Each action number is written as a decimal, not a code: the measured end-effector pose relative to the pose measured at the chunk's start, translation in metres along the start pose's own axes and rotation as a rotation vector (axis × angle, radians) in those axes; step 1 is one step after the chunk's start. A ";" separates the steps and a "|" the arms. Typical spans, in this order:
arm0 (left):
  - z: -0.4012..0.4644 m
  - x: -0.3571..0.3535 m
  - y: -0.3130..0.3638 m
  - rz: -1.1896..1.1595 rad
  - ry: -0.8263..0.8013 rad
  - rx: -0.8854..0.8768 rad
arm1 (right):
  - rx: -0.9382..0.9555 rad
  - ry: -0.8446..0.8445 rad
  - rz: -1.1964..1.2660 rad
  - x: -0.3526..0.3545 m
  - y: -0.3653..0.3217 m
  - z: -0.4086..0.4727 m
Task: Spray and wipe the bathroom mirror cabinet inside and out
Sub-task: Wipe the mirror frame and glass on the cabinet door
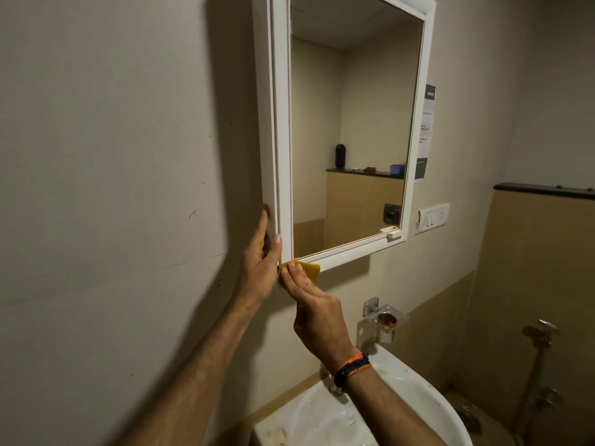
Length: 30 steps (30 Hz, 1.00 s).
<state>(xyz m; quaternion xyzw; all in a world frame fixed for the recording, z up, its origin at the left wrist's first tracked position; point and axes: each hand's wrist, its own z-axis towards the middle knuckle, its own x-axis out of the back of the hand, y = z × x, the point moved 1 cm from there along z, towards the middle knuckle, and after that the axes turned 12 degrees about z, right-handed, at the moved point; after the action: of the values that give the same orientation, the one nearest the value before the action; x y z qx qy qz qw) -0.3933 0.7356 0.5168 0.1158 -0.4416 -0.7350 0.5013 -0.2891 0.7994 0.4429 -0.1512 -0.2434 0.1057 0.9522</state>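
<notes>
A white-framed mirror cabinet hangs on the beige wall, its door shut and the mirror reflecting the room. My left hand holds the cabinet's lower left corner, with the thumb on the front frame and the fingers behind the side. My right hand presses a folded yellow cloth against the bottom edge of the frame at that same corner. Most of the cloth is hidden by my fingers. No spray bottle is in view.
A white washbasin with a tap sits below the cabinet. A metal soap holder juts from the wall to the right. A switch plate, a paper notice and a hand shower lie further right.
</notes>
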 end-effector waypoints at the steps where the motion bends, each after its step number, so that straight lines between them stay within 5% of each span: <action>1: -0.003 0.000 0.000 -0.006 0.002 0.001 | 0.001 -0.021 0.003 0.001 0.000 -0.003; 9: -0.023 0.002 0.004 -0.007 -0.015 0.066 | -0.045 -0.197 0.208 0.020 0.001 -0.017; 16: -0.061 0.003 0.011 0.092 -0.055 0.329 | -0.776 -0.081 1.149 0.056 0.009 -0.004; 21: -0.106 -0.009 0.032 0.027 -0.105 0.543 | -0.998 -0.205 1.514 0.080 0.009 -0.014; 30: -0.182 -0.017 0.048 -0.107 0.144 0.789 | -0.983 -0.409 1.217 0.093 -0.008 -0.051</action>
<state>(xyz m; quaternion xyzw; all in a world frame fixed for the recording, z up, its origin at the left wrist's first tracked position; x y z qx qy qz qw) -0.2431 0.6477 0.4430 0.3733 -0.6468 -0.5242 0.4092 -0.1832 0.8056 0.4426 -0.6363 -0.3065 0.5119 0.4890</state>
